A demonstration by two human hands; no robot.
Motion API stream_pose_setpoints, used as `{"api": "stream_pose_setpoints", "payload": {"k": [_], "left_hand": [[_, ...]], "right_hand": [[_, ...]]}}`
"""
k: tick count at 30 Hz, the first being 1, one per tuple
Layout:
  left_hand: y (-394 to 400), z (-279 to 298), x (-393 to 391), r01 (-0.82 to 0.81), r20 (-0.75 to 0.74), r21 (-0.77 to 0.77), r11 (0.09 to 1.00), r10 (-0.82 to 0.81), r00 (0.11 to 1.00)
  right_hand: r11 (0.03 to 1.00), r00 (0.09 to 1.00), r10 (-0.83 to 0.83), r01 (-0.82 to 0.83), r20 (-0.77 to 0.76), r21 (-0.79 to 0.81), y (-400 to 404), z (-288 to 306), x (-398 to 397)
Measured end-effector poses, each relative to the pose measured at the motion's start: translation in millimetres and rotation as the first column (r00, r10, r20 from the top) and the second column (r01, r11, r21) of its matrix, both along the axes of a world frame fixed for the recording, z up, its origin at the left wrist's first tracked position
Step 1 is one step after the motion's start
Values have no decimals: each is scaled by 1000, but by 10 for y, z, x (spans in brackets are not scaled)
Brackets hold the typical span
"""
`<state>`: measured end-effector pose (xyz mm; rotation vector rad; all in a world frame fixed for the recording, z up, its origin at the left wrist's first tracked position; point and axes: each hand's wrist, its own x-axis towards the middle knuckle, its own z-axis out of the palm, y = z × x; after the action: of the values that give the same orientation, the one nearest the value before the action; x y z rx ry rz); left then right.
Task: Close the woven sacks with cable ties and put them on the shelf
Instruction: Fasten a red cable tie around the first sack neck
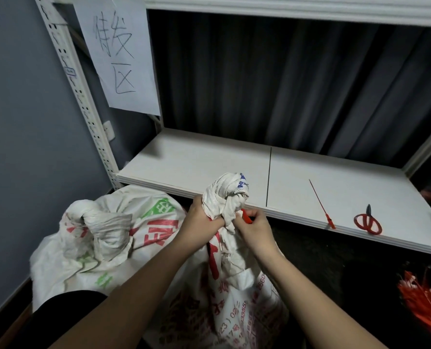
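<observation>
The sack [224, 285] stands below the shelf [209, 167] edge, its soft, crinkly cloth likely slippery, so the bunched neck [225, 197] is the best hold. The left hand [200, 220] clenches that neck; the right hand [253, 226], just beside, pinches a red cable tie [245, 215] against it.

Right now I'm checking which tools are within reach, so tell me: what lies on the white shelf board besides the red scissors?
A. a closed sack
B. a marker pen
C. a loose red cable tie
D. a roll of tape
C: a loose red cable tie lies flat on the shelf board, just left of the red scissors; both sacks sit below the board's front edge.
</observation>
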<state>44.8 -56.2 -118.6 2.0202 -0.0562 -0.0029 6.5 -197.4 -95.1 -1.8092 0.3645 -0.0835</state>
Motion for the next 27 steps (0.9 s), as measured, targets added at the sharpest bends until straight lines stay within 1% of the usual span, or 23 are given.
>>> {"api": "stream_pose_setpoints", "payload": {"k": [1, 2, 3, 4, 5, 6, 7, 8, 9, 11, 13, 15, 17, 18, 19, 20, 21, 22, 23, 24, 26, 27], "left_hand": [[12, -37, 43, -16, -9, 7, 1000, 16, 1000], [18, -36, 62, -27, -13, 19, 999, 27, 1000], [29, -33, 81, -36, -15, 41, 999, 36, 999], [32, -21, 86, -52, -15, 69, 996, 54, 998], [23, 2, 77, -62, -3, 95, 993, 63, 998], [11, 25, 59, -70, 15, 118, 991, 69, 998], [-2, 47, 38, -75, 34, 136, 988, 71, 997], [-10, 61, 24, -82, 52, 152, 985, 75, 996], [-11, 84, 11, -95, 57, 162, 982, 87, 995], [-14, 126, 8, -134, 38, 160, 978, 130, 991], [-8, 157, 0, -151, 8, 148, 977, 151, 988], [6, 191, -10, -93, -3, 155, 983, 95, 995], [61, 258, -21, 22, -16, 178, 984, -20, 1000], [99, 335, -42, 89, -47, 150, 985, -83, 995], [132, 441, -84, 157, -106, 76, 985, -149, 983], [171, 561, -134, 205, -186, -31, 978, -207, 960], [216, 677, -175, 225, -265, -124, 966, -251, 931], [260, 782, -214, 208, -320, -214, 955, -269, 909], [302, 833, -226, 176, -340, -250, 952, -256, 905], [335, 856, -227, 137, -343, -254, 957, -221, 913], [399, 832, -212, 114, -305, -81, 990, -134, 943], [421, 820, -200, 122, -293, 21, 992, -111, 950]], "right_hand": [[990, 1000, 28, -26, 9, -138, -4, 38, -7], [943, 997, 74, -72, -7, -324, -5, 84, -24], [852, 994, 107, -107, -30, -513, 6, 137, -49], [735, 992, 116, -112, -38, -669, 14, 181, -79], [632, 992, 124, -102, -30, -768, 20, 216, -112], [564, 991, 134, -87, -13, -821, 34, 238, -138], [530, 989, 149, -87, -8, -844, 54, 240, -159], [533, 985, 173, -99, -5, -840, 75, 244, -182], [576, 980, 197, -118, -3, -809, 99, 246, -202], [698, 975, 221, -160, -3, -698, 123, 256, -225], [778, 975, 223, -182, -7, -601, 130, 267, -239], [834, 975, 223, -197, -11, -516, 130, 238, -245], [869, 976, 217, -196, -6, -455, 115, 203, -235], [880, 978, 209, -187, 3, -436, 104, 191, -229], [892, 980, 200, -175, 16, -417, 91, 182, -221], [901, 981, 190, -163, 29, -403, 80, 180, -215], [903, 982, 185, -155, 38, -401, 77, 181, -210], [899, 982, 186, -152, 42, -410, 77, 178, -209], [893, 981, 188, -153, 42, -422, 79, 172, -211], [886, 981, 192, -157, 37, -436, 84, 164, -212], [869, 979, 204, -171, 22, -465, 98, 155, -220], [861, 977, 210, -178, 15, -476, 107, 151, -223]]}}
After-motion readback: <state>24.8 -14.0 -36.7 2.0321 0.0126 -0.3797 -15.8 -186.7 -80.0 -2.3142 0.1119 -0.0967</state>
